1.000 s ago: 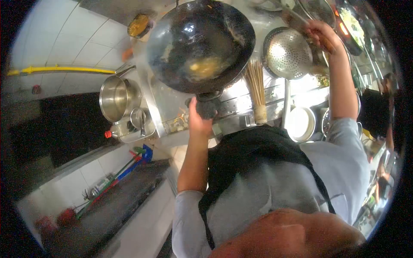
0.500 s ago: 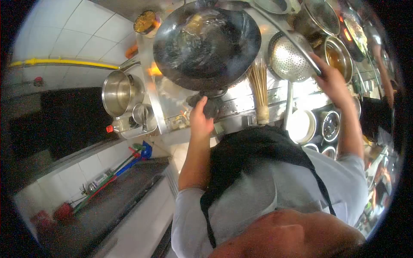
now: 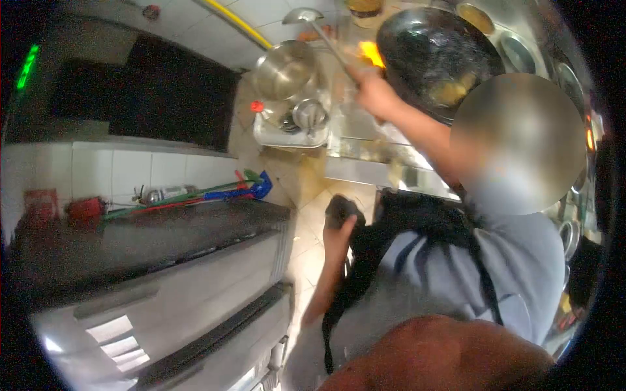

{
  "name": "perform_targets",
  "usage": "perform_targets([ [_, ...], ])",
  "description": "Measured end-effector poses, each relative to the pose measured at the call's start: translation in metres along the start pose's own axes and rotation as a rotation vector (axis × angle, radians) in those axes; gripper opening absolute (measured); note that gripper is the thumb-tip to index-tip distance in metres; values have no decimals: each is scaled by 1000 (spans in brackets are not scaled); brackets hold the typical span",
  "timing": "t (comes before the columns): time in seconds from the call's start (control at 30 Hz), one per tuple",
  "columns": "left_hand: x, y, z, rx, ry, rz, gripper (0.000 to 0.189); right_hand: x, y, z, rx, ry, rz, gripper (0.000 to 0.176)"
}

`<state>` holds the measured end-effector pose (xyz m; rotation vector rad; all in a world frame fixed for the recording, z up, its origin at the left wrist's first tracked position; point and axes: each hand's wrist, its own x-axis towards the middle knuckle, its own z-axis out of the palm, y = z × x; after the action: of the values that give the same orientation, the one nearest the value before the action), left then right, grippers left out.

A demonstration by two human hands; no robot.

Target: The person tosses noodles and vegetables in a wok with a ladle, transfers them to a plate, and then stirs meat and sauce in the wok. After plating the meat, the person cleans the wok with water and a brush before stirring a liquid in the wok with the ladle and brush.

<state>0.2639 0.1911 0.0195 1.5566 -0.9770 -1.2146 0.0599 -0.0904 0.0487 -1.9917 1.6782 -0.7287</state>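
My right hand [image 3: 378, 96] is closed around the handle of a metal ladle [image 3: 304, 16], its bowl held out to the far left above a steel pot [image 3: 284, 70]. Beyond that hand sits a black wok [image 3: 430, 49], tilted, with some yellowish food [image 3: 453, 91] low in it. An orange flame [image 3: 372, 53] burns at the wok's left edge. Down by my apron, apart from the wok, my left hand [image 3: 340, 233] grips a dark bunched cloth [image 3: 342, 210].
A tray [image 3: 287, 138] holds the steel pot, a small metal container [image 3: 309, 114] and a red-capped bottle [image 3: 257, 106]. A dark-topped counter [image 3: 176, 238] with blue and green long-handled tools [image 3: 235, 189] stands at left. A blurred patch covers part of the right side.
My view has turned left. The left hand has come off the wok's near edge down to my apron with the cloth. My right hand has swung the ladle across to the left.
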Motion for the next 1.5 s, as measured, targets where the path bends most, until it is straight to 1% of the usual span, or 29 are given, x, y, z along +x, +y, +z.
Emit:
perform_targets([
  [0.07,-27,7,-46,69,103,-123,42,56,-51,57,65,-74,149,63],
  [0.13,-58,-14,-84,-163,237,-167,40,96,-78,132,57,-81,166,57],
  [0.23,-98,-41,-129,-70,284,-235,37,100,-112,185,-4,-66,141,42],
  [0.27,-105,-41,-138,-75,376,-266,36,100,-114,214,-327,-234,83,38],
  [0.3,-105,-42,-140,-83,441,-298,36,67,-133,168,-165,-241,80,36],
  [0.33,-97,-44,-143,-70,348,-340,36,85,-97,269,199,-55,194,29],
  [0.37,-79,-45,-148,-65,157,-387,37,39,-95,223,-162,-496,-101,38],
  [0.4,-57,-44,-155,-57,-22,-421,37,-15,-93,185,90,-211,-96,35],
  [0.43,-30,-44,-160,-42,-191,-446,37,-53,-81,132,219,-406,-125,35],
  [0.5,24,-47,-159,-12,-504,-477,38,-124,20,150,-45,-209,-360,33],
  [0.53,45,-54,-147,0,-651,-488,39,-166,34,95,86,91,-110,33],
  [0.57,66,-74,-131,168,-511,-399,39,-193,70,68,-74,204,136,35],
  [0.6,88,-91,-116,318,-356,-302,39,-214,112,28,-584,-432,446,40],
  [0.63,78,-23,-53,327,-306,-245,37,-243,114,-26,-269,271,781,43],
  [0.67,66,47,10,338,-256,-189,36,-258,109,-65,-348,322,951,49],
  [0.73,95,34,59,97,-570,12,34,-292,167,-52,-365,348,1210,58],
  [0.8,101,45,126,-93,-668,-88,36,-313,197,-41,-224,248,1217,55],
  [0.83,115,32,161,-319,-677,-341,38,-315,202,-40,-100,142,1225,52],
  [0.87,122,16,192,-545,-670,-591,39,-326,185,-44,40,309,1130,58],
  [0.97,102,56,255,-671,-694,-716,47,-362,129,-68,151,435,1083,71],
  [1.0,99,62,273,-818,-683,-735,45,-377,128,-79,51,488,804,71],
  [1.07,103,54,294,-967,-653,-760,43,-346,128,-138,187,371,871,70],
  [1.13,114,31,304,-845,-553,-652,34,-288,146,-199,107,175,699,67],
  [1.2,131,9,305,-807,-500,-663,30,-207,136,-248,-326,-155,604,62],
  [1.27,140,4,301,-736,-419,-681,27,-141,166,-251,-472,-582,384,59],
  [1.33,131,13,291,-585,-388,-539,28,-76,210,-212,-516,-651,218,51],
  [1.37,126,16,288,-420,-374,-418,30,-42,177,-219,-504,-709,230,49],
  [1.4,125,10,295,-568,-345,-503,36,-3,212,-189,-553,-599,221,44],
  [1.5,114,16,291,-421,-355,-296,38,55,246,-145,-627,-315,121,38],
])
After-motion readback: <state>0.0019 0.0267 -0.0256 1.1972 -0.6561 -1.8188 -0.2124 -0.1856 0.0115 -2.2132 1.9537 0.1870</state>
